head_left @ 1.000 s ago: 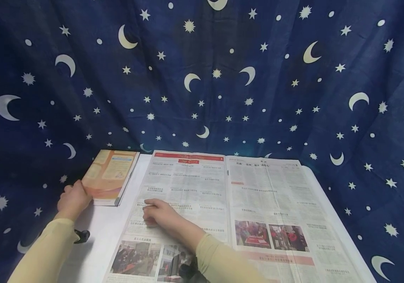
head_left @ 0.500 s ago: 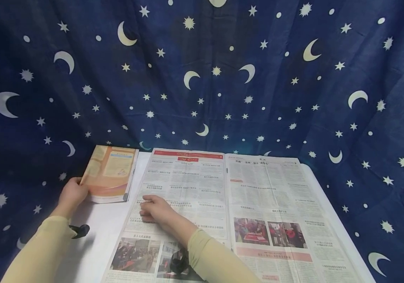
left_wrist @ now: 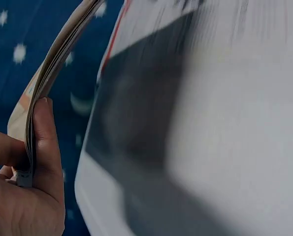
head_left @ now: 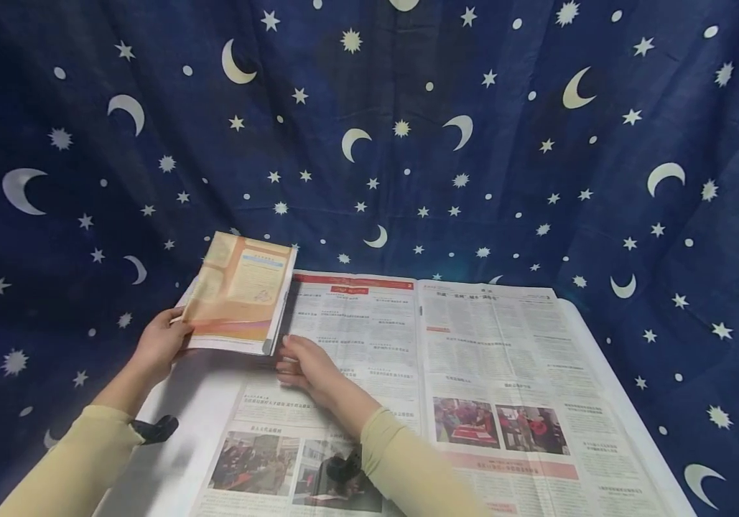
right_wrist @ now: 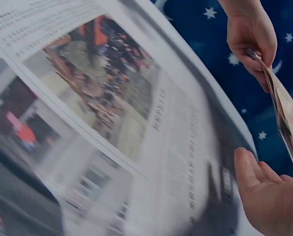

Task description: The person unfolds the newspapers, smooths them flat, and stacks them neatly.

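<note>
My left hand (head_left: 161, 343) pinches the near left corner of an orange paperback book (head_left: 240, 296), lifted above the table. In the left wrist view the thumb and fingers of that hand (left_wrist: 43, 167) lie on either side of the page stack (left_wrist: 52, 66), which bends slightly. Close to the book's lower right corner is my right hand (head_left: 312, 370), fingers loosely extended. From the right wrist, the right hand (right_wrist: 269, 194) appears with its fingers unfolded beside the book (right_wrist: 284, 110), while the left hand (right_wrist: 254, 42) grips the far end.
A newspaper (head_left: 369, 377) lies spread over most of the white table (head_left: 182, 438), its left part below my right hand. The book's shadow falls across the table's left side. Behind rises a dark blue curtain (head_left: 408, 187) with moons and stars.
My left hand has raised the book off the table and carried it to the right, toward the newspaper. The right hand has shifted slightly right and forward, near the book's edge.
</note>
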`<action>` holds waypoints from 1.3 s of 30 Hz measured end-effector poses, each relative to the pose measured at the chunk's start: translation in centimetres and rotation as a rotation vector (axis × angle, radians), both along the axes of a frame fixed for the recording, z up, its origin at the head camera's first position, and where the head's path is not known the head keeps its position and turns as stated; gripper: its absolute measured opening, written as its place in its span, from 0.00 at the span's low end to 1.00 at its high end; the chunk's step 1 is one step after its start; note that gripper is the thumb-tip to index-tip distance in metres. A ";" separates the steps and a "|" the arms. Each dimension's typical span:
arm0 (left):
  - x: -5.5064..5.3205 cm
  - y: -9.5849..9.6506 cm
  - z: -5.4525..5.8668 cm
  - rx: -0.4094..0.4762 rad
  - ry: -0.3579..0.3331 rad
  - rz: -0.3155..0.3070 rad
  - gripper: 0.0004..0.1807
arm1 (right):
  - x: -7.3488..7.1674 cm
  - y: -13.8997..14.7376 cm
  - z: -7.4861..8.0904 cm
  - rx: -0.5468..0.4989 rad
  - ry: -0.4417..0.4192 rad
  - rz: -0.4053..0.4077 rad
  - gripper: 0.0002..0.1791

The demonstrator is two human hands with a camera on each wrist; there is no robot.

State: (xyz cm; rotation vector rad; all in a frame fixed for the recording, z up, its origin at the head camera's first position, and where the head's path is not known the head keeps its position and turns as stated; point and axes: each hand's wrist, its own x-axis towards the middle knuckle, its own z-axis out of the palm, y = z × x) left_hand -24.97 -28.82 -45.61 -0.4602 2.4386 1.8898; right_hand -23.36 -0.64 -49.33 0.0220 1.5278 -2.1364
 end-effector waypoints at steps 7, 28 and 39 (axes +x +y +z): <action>0.6 5.9 -0.1 0.110 0.032 -0.148 0.31 | -1.7 3.1 1.4 0.023 0.082 -0.098 0.38; 1.7 19.3 -2.7 0.257 -0.125 -0.506 0.40 | 0.5 18.7 0.3 0.558 0.216 -0.214 0.39; 3.5 23.9 -4.6 0.263 -0.096 -0.682 0.48 | 3.8 23.8 -1.0 0.564 0.160 -0.218 0.38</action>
